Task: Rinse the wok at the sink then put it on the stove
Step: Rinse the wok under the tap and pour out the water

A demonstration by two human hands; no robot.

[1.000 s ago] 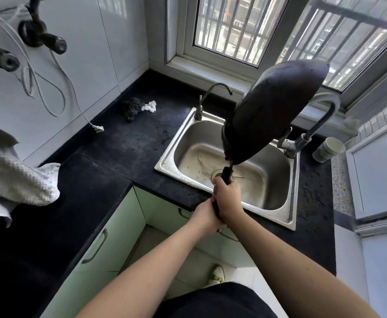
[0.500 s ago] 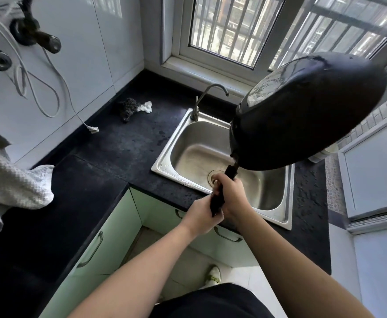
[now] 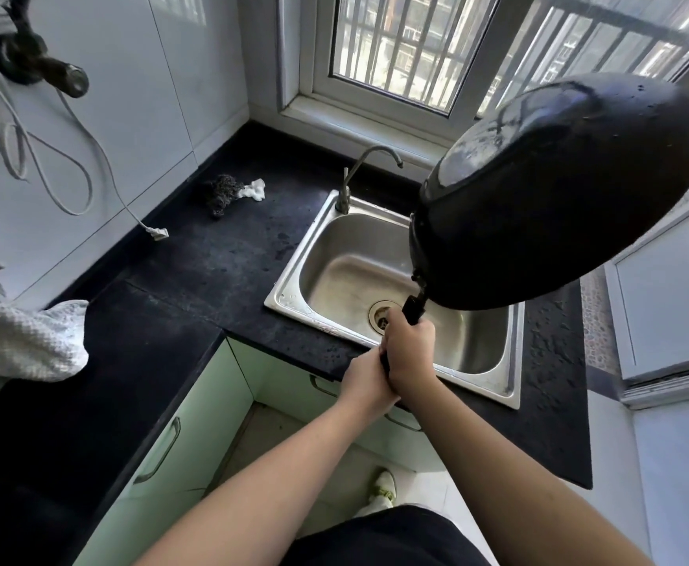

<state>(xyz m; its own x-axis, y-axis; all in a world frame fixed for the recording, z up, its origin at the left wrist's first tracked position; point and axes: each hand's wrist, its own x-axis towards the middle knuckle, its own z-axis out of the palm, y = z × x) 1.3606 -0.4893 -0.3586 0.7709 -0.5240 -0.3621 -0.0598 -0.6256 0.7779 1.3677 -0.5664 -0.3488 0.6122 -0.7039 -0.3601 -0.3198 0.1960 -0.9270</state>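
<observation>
Head view showed my left hand [image 3: 365, 381] and right hand [image 3: 410, 353] wrapped round the wok [image 3: 559, 198] handle — grip tight, tilted to drain over the sink [image 3: 294, 275].

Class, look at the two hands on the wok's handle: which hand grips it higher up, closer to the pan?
The right hand: it grips the wok handle nearer the pan. The left hand holds the handle's lower end.

Black wok [image 3: 571, 198], tilted, above steel sink [image 3: 326, 255]
</observation>
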